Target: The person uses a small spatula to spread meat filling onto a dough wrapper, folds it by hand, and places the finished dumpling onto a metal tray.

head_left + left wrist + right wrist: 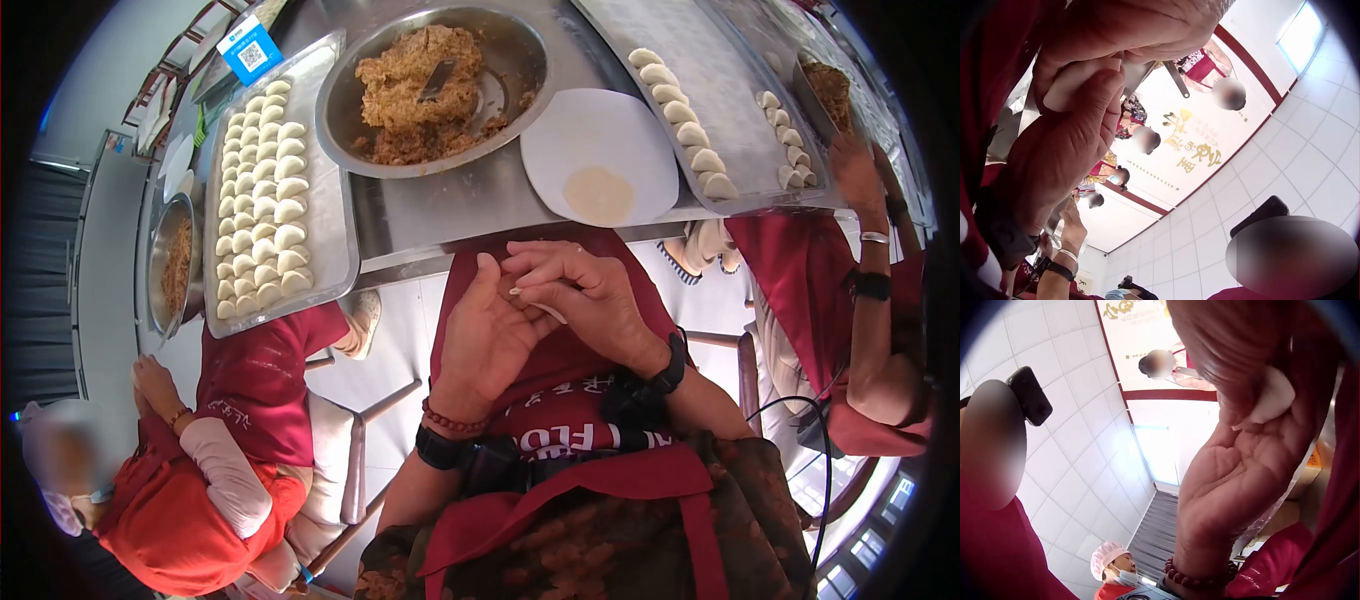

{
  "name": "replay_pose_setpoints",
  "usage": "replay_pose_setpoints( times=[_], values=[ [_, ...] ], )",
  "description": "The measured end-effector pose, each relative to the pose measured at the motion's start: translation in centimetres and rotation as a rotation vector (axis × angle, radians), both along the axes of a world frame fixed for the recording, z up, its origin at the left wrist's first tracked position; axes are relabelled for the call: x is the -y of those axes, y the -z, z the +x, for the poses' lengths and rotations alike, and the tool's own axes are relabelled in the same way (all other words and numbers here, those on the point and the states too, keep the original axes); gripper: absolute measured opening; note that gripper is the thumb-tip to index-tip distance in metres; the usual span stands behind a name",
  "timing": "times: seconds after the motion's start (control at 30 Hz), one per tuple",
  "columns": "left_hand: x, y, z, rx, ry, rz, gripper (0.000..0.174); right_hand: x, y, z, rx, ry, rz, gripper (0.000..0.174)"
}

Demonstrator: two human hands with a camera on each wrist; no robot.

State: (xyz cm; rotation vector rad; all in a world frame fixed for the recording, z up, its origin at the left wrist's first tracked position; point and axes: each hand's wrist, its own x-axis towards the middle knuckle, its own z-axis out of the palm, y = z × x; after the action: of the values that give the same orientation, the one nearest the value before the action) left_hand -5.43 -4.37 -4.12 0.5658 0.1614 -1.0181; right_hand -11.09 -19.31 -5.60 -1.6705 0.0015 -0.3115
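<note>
At waist height over the apron, both hands meet around a small white dumpling (546, 311). My right hand (600, 305) bends over it from above, its thumb and fingers pinching the dough. My left hand (492, 335) lies palm up beneath, thumb extended, supporting the piece on its fingers. From the right wrist, a pale half-round of the dumpling (1275, 397) shows over the left palm (1241, 465). In the left wrist view the right thumb presses along the dumpling (1072, 87). The fingers partly cover it, and any filling is hidden.
A steel bowl (335, 120) of minced filling (420, 75) stands ahead, beside a white plate (540, 140) with a round dough wrapper (598, 194). Trays (345, 240) of dumplings in rows flank them. People in red aprons sit at both sides.
</note>
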Motion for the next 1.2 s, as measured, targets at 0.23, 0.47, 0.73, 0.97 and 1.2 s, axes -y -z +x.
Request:
replay_pose_setpoints(
  times=[0.23, 0.47, 0.73, 0.97, 1.2],
  values=[
    [0.1, 0.6, -0.5, -0.028, -0.033, 0.023, 0.043, -0.2, -1.2, -0.1, -0.183, 0.035, 0.241, 0.011],
    [0.3, 0.4, -0.6, 0.061, -0.016, 0.02, 0.042, -0.1, -0.8, 0.0, -0.044, 0.023, 0.045, 0.012],
    [0.3, 0.4, -0.7, 0.051, -0.023, 0.092, 0.043, -0.3, -1.8, 0.0, -0.17, 0.008, 0.15, 0.011],
    [0.4, 0.1, -0.8, 0.077, 0.024, 0.111, 0.045, 0.1, -1.0, -0.3, -0.11, 0.011, 0.01, 0.013],
    [0.5, 0.1, -0.4, -0.008, 0.0, 0.011, 0.054, 0.2, -1.1, -0.3, -0.153, 0.019, 0.047, 0.018]
  ],
)
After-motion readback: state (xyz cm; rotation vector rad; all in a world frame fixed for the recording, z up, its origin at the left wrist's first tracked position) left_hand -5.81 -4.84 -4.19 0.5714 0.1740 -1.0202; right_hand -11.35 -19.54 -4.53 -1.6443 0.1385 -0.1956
